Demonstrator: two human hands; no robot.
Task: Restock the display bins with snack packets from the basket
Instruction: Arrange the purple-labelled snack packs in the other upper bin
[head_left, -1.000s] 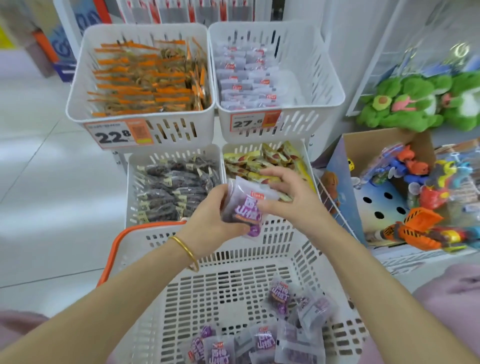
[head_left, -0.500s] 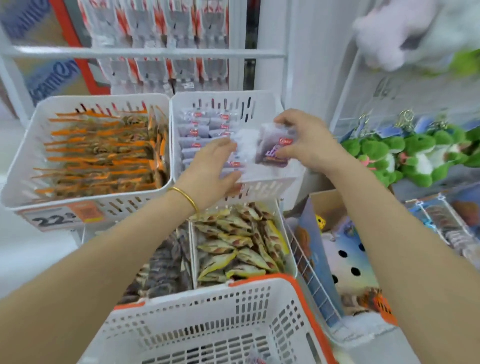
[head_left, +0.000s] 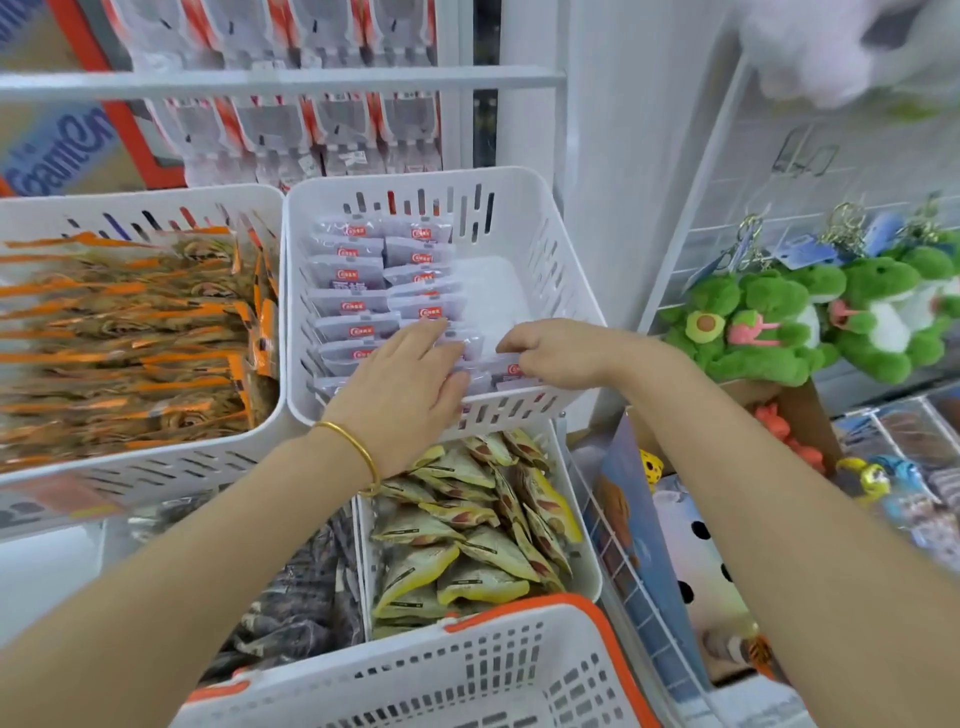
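Where pale purple snack packets (head_left: 348, 291) line the far right white slotted plastic bin (head_left: 571, 249), the left hand (head_left: 410, 379) lies flat on them.
Fingers curled, the right hand (head_left: 561, 353) seemingly pinches one packet (head_left: 514, 370) at the bin's near edge.

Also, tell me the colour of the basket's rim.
Orange; the basket rim shows best in the head view, the only one.

white plastic bin (head_left: 524, 218), seemingly glossy film packets (head_left: 347, 274)
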